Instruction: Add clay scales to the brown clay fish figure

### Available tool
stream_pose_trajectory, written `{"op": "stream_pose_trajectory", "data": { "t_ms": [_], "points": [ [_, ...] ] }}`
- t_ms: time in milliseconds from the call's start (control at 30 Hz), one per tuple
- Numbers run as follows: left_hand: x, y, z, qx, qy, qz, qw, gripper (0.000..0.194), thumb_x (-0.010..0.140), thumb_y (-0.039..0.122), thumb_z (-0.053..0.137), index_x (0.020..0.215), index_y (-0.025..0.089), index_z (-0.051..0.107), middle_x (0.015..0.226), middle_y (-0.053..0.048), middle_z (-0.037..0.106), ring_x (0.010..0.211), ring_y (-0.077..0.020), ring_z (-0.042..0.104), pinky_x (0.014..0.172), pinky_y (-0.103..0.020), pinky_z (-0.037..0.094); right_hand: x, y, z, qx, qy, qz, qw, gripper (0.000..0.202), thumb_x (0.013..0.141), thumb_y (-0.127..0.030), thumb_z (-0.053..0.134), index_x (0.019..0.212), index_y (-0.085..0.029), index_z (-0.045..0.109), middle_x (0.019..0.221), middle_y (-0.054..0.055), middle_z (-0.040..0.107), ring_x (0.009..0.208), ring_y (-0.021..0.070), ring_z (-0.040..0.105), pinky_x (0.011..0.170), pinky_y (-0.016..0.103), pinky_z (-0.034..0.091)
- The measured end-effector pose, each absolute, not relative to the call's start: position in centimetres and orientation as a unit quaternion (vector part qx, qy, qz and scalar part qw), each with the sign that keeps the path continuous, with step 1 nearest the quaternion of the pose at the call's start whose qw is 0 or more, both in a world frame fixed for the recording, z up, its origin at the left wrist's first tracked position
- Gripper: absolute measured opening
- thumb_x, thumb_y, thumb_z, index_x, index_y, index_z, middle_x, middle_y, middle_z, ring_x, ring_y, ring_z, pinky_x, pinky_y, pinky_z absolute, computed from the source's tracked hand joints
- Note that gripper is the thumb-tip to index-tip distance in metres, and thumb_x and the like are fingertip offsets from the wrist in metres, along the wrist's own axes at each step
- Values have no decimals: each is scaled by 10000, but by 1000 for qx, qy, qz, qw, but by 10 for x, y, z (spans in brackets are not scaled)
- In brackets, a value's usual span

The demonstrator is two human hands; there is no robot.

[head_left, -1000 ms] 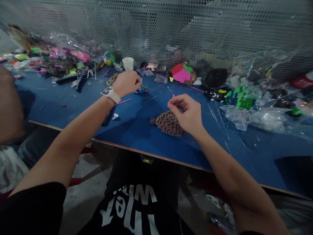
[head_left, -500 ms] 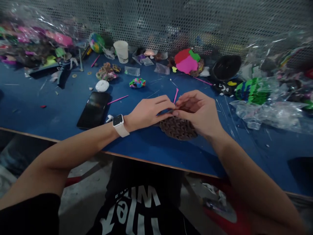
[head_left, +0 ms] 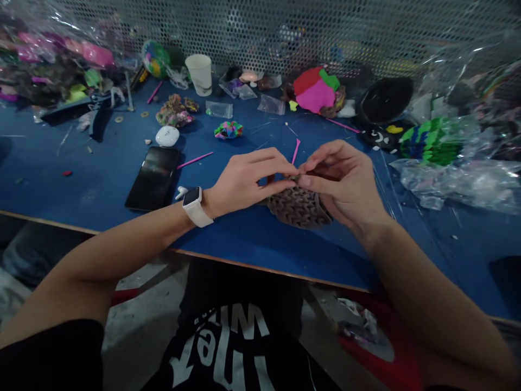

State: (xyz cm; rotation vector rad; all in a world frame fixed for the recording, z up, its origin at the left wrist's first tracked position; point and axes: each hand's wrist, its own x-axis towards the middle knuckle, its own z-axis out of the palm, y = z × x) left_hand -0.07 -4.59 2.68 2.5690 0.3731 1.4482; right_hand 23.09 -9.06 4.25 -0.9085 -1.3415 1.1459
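Observation:
A brown clay piece covered in overlapping scales rests on the blue table below both hands. My right hand is closed in a pinch, thumb against forefinger, on a small brown clay bit at the top of the scaled piece. From the other side my left hand reaches over, its thumb and forefinger closing at the same spot. Whatever lies between the left fingertips is too small to make out. A pink modelling tool lies just behind the fingertips.
Left of the hands are a black phone, a white earbud case and another pink stick. Behind stand a paper cup and a multicoloured clay lump. Crumpled plastic and a green-blue clay piece sit at right.
The view has shifted slightly. My right hand has lifted and turned a little, so the small brown clay bit between the fingertips shows more clearly. My left hand stays close to it.

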Motion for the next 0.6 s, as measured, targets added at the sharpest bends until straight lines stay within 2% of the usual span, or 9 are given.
{"op": "stream_pose_trajectory", "data": {
  "t_ms": [133, 300, 467, 600],
  "points": [
    [0, -46, 27, 854, 127, 495, 98, 160, 1145, 338, 711, 1156, 214, 811, 1056, -35, 835, 937, -133, 807, 810, -243, 637, 230, -90, 41, -386, -562, 488, 545, 584, 587, -444, 1171, 932, -289, 726, 889, -33, 774, 851, 194, 782, 818, 369, 697],
    [0, -47, 27, 846, 134, 506, 103, 177, 1153, 360, 696, 1141, 231, 817, 1042, -28, 842, 899, -125, 802, 798, -239, 637, 228, -92, 43, -388, -561, 488, 545, 497, 685, -470, 1130, 948, -288, 749, 912, -21, 771, 866, 189, 771, 846, 366, 683],
    [0, -48, 28, 847, 119, 509, 100, 152, 1149, 333, 705, 1114, 227, 809, 1019, -16, 843, 896, -117, 807, 808, -231, 639, 227, -92, 43, -394, -565, 467, 555, 532, 637, -486, 1149, 940, -294, 757, 903, -25, 759, 842, 183, 750, 807, 356, 679],
    [0, -47, 28, 845, 112, 514, 97, 186, 1142, 382, 715, 1182, 232, 817, 1072, -30, 849, 931, -129, 814, 818, -243, 648, 226, -95, 44, -396, -564, 460, 560, 522, 630, -501, 1150, 915, -296, 763, 885, -27, 758, 813, 177, 742, 781, 348, 683]
  ]
}}
